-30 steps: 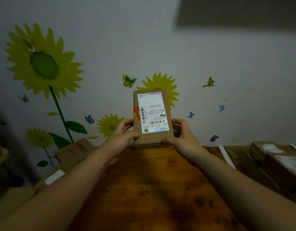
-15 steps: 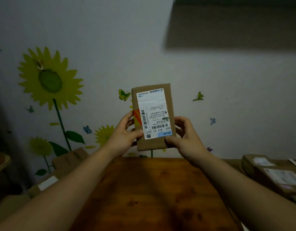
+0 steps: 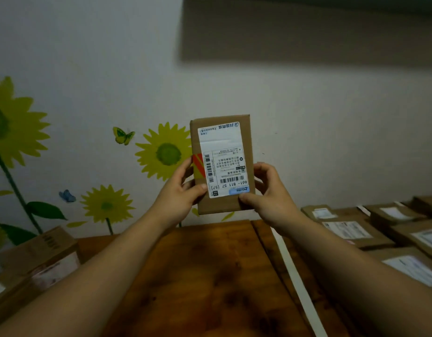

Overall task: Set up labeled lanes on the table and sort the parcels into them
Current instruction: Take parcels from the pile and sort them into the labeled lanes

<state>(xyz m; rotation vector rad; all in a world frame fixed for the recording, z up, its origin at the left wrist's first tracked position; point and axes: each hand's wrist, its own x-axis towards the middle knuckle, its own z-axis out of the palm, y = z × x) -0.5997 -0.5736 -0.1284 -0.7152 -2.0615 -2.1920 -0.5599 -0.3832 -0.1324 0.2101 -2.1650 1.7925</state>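
Both hands, left hand (image 3: pixel 178 198) and right hand (image 3: pixel 270 195), pinch a small cardboard parcel (image 3: pixel 222 164) at its 6 o'clock corners (stiff, seemingly light); edge grips suit it.

Dim, greenish indoor light, brightest on the wall (image 3: pixel 112 69). Broad dark patch (image 3: pixel 307 30) with soft edges at upper right. Murky over the table (image 3: pixel 198 276), darkest toward the corners. Sharp on the label (image 3: pixel 222 161); soft on the parcels (image 3: pixel 356 229) at right. Wide-angle bending near the edges.
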